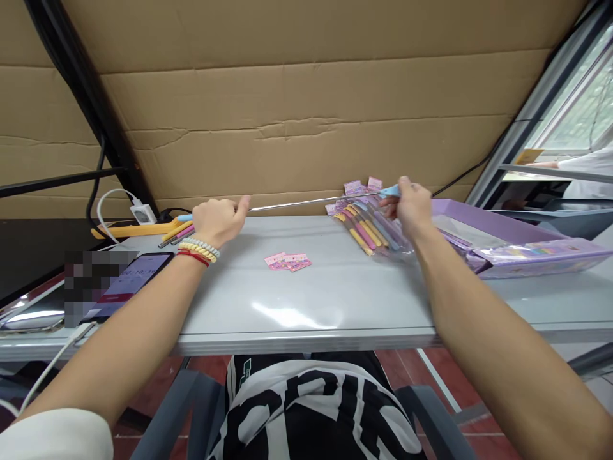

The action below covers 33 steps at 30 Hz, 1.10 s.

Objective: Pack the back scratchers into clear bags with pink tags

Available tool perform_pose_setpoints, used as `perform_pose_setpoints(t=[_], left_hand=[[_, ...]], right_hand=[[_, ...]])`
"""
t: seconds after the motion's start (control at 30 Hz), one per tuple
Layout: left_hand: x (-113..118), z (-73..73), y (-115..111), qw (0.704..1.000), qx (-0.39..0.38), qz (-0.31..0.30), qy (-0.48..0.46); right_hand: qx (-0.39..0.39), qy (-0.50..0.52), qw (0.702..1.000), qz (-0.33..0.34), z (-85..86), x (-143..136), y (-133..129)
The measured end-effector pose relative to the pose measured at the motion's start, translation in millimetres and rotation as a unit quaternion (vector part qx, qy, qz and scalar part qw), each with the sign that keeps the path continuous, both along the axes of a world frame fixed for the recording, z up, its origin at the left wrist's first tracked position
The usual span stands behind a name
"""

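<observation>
A thin metal telescopic rod with light-blue ends (306, 202) is stretched out level between my two hands, above the back of the table. My left hand (218, 220) is closed around its left part, and a bit of light blue sticks out behind the fist. At the other end my right hand (412, 204) grips the light-blue tip, fingers wrapped round it. Just below the right hand lie clear packs of coloured pens (366, 227) with pink header cards. Two small pink cards (288, 261) overlap on the table between my forearms.
An open purple box (507, 223) stands at the right. To the left are a phone (129, 284), loose coloured sticks (179, 233), a yellow-orange strip (134, 229) and a white charger (142, 211) with cables. Cardboard (306, 96) walls the back. Another person's white sleeve (591, 167) shows far right.
</observation>
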<state>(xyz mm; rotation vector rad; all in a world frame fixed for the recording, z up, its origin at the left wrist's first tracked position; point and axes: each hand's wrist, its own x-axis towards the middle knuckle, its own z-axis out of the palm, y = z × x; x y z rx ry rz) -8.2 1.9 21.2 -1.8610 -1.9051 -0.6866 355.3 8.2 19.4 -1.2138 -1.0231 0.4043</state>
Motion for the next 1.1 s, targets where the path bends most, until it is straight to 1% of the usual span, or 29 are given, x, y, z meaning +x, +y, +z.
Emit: perform_pose_setpoints(t=[0.07,0.1,0.17,0.23,0.27,0.37,0.43,0.5,0.57,0.63,0.7,0.77,0.83,0.9,1.0,1.03,1.1], left_hand=[[10.6,-1.6,-4.9,1.000,-0.010,-0.012,0.019],[15.2,-2.0,-7.6,0.999,-0.012,-0.016,0.025],[24.3,-2.5,-13.5,0.999,-0.015,-0.023,0.036],[34.9,-3.3,-20.3,0.998,-0.024,-0.034,0.050],[40.8,-4.0,-24.0,0.997,-0.029,-0.039,0.055],[58.5,-8.2,-34.5,0.995,-0.041,-0.065,0.066],[67.2,-11.9,-39.8,0.992,-0.051,-0.092,0.072],[71.7,-15.5,-42.4,0.989,-0.062,-0.113,0.071],[72.6,-18.5,-42.5,0.987,-0.067,-0.129,0.066],[71.9,-21.1,-40.8,0.984,-0.070,-0.152,0.064],[71.2,-23.3,-38.0,0.977,-0.074,-0.189,0.066],[70.1,-24.9,-34.4,0.970,-0.070,-0.223,0.070],[67.0,-25.7,-29.5,0.965,-0.054,-0.244,0.076],[61.0,-25.8,-23.0,0.964,-0.041,-0.251,0.077],[48.6,-25.0,-13.0,0.969,-0.051,-0.235,0.057],[45.0,-24.7,-10.6,0.971,-0.060,-0.227,0.048],[40.2,-24.3,-8.2,0.970,-0.079,-0.227,0.032]], right_hand=[[-0.030,-0.077,0.995,0.065,-6.3,-22.0,-3.0],[-0.045,-0.114,0.989,0.086,-9.1,-32.1,-5.8],[-0.082,-0.195,0.970,0.117,-13.6,-50.4,-13.1],[-0.106,-0.279,0.946,0.131,-17.2,-66.3,-21.2],[-0.103,-0.320,0.932,0.132,-19.0,-73.7,-25.0],[-0.062,-0.431,0.890,0.137,-25.6,-94.5,-34.4],[-0.053,-0.466,0.871,0.145,-30.3,-105.9,-38.6],[-0.057,-0.470,0.869,0.140,-33.1,-113.0,-40.8],[-0.058,-0.467,0.872,0.133,-32.9,-114.3,-40.9],[-0.055,-0.478,0.865,0.141,-30.2,-110.5,-39.8],[-0.048,-0.500,0.854,0.138,-26.7,-104.1,-38.1],[-0.027,-0.523,0.845,0.105,-23.9,-97.3,-36.0],[0.004,-0.530,0.846,0.062,-22.5,-91.0,-33.1],[0.036,-0.514,0.857,0.029,-22.0,-84.7,-28.9],[0.069,-0.460,0.885,-0.004,-21.9,-74.6,-22.3],[0.077,-0.440,0.895,-0.006,-22.0,-71.5,-21.0],[0.099,-0.407,0.908,0.027,-22.2,-66.7,-20.4]])
